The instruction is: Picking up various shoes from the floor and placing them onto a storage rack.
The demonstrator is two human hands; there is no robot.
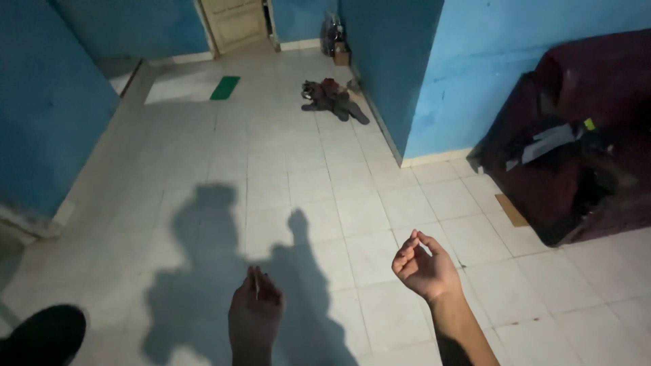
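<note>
My left hand [254, 313] is held out low over the white tiled floor [305, 183], fingers bunched together. A thin pale sliver [256, 290] shows between its fingertips; what it is cannot be made out. My right hand [424, 269] is raised palm up to the right of it, thumb and forefinger pinched and the other fingers curled. Nothing visible lies in it. The two hands are apart and cast shadows on the tiles ahead.
A dark red sofa [576, 149] with papers on it stands at the right against a blue wall [475, 74]. A heap of dark clothes [332, 98], a green mat [224, 87], a small box [341, 54] and a pale door [234, 24] lie farther off. A black shoe [44, 333] is at the lower left.
</note>
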